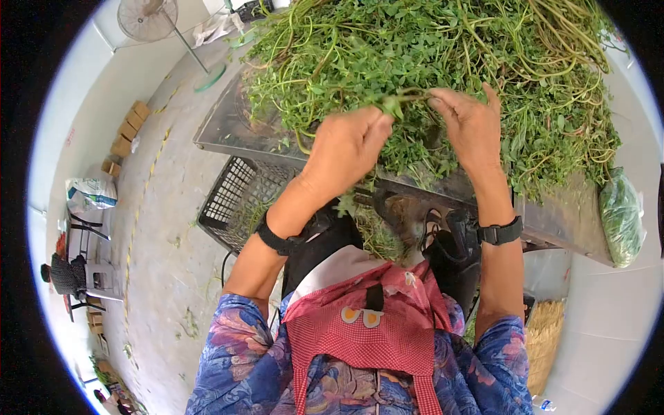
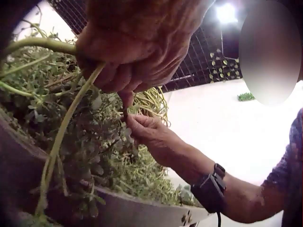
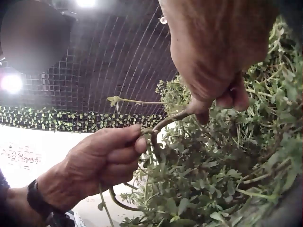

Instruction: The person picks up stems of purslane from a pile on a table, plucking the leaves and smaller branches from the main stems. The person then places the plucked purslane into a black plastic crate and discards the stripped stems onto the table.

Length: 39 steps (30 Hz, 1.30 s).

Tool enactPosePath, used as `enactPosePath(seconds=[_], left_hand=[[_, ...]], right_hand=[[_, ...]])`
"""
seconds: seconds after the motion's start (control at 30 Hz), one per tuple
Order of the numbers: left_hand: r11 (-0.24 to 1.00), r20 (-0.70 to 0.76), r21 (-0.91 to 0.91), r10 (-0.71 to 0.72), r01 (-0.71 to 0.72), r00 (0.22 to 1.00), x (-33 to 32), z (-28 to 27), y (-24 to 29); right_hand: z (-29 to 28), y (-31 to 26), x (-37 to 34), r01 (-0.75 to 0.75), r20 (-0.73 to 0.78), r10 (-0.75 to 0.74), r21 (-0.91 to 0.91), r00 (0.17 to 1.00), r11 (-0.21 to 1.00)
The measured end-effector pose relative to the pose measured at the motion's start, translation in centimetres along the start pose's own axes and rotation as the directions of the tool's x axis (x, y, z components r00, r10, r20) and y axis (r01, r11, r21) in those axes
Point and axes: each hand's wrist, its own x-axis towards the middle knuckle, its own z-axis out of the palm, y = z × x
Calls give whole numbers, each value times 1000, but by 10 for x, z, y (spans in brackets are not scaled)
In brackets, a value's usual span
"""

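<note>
My left hand [image 1: 349, 149] curls round green leafy stems at the near side of a big heap of leafy greens [image 1: 394, 52]. In the left wrist view, thick pale stems [image 2: 61, 125] hang out of that fist. My right hand [image 1: 472, 128] pinches a brownish stem [image 3: 171, 120] between thumb and forefinger. The stem spans the short gap between both hands, and its other part forks at the left hand's fingertips in the right wrist view. Leaves of the heap lie just below and behind both hands.
The heap covers most of a metal table [image 1: 232, 128]. A black plastic crate [image 1: 235, 187] stands on the floor below its left edge. At the table's right corner hangs a clear bag of greens [image 1: 620, 218]. A standing fan [image 1: 147, 19] and cardboard boxes [image 1: 128, 128] are farther left.
</note>
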Motion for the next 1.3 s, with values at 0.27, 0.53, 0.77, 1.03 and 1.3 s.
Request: enactPosePath(seconds=[0.27, 0.53, 0.77, 1.03, 1.3], left_hand=[[928, -35, 365, 98, -78, 995, 14, 6, -18], [931, 161, 224, 257, -289, 953, 5, 0, -6], [987, -50, -128, 93, -99, 994, 14, -71, 31], [377, -337, -51, 865, -925, 371, 108, -83, 92], [107, 82, 242, 988, -964, 131, 54, 63, 121]], right_hand=[[-27, -15, -11, -70, 302, 85, -61, 949, 996], [-8, 34, -18, 187, 88, -180, -83, 980, 979], [-3, 69, -29, -100, 216, 148, -218, 965, 971], [-48, 12, -14, -12, -247, 5, -27, 969, 1000], [-93, -4, -77, -324, 225, 658, 945, 719, 32]])
